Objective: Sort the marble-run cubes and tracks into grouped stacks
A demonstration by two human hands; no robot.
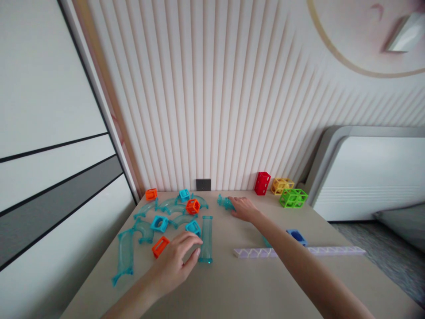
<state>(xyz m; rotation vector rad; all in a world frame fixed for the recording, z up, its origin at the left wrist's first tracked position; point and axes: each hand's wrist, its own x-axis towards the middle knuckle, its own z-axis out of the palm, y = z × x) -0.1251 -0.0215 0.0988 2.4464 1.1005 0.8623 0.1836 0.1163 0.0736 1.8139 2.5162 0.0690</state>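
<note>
Low in the frame, the left hand (175, 266) spreads open, fingertips brushing the straight clear-teal plastic track (206, 239); pinching its sides would seat it best. Farther up the beige surface (232, 283), the right hand (244, 209) curls on a small teal connector piece (226, 203). I count three orange open cube blocks, three teal cubes, one blue.

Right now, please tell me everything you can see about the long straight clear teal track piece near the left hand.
The straight teal track piece is a long, narrow channel of see-through blue-green plastic with raised side walls and an open top. It lies flat on the beige table, running away from the viewer, its near end slightly wider. The left hand rests beside it, fingertips at or very near its left wall; whether they touch it is unclear. A small teal cube connector sits against its left side.
</note>
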